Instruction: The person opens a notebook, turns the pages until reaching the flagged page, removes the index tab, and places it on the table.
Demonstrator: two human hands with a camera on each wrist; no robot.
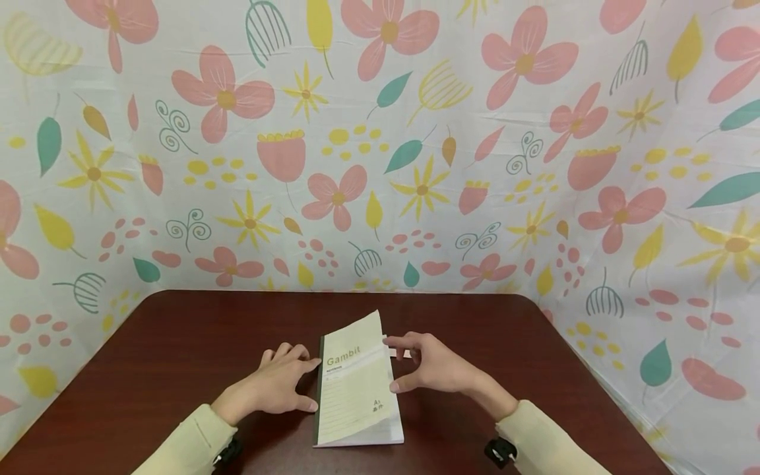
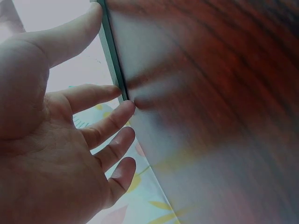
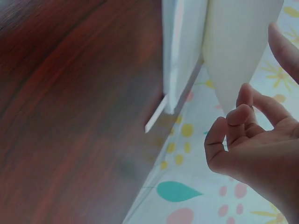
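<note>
A notebook (image 1: 350, 389) with a pale cover marked "Gambit" and a dark spine (image 2: 112, 60) lies on the table. Its front cover (image 3: 238, 42) is partly raised along the right side, with white pages beneath. My left hand (image 1: 276, 380) is spread beside the spine, thumb and index fingertips touching it. On the other side is my right hand (image 1: 439, 365), its thumb and index finger apart at the raised cover's edge. Whether they touch the cover is hard to tell. A narrow white strip (image 1: 400, 353) juts out from the notebook's right side, partly behind the right hand.
The dark reddish-brown table (image 1: 208, 330) has rounded far corners. A white cloth (image 1: 439, 218) printed with flowers and leaves hangs behind the table and along its sides. Black wrist devices (image 1: 501, 452) sit at both sleeve cuffs.
</note>
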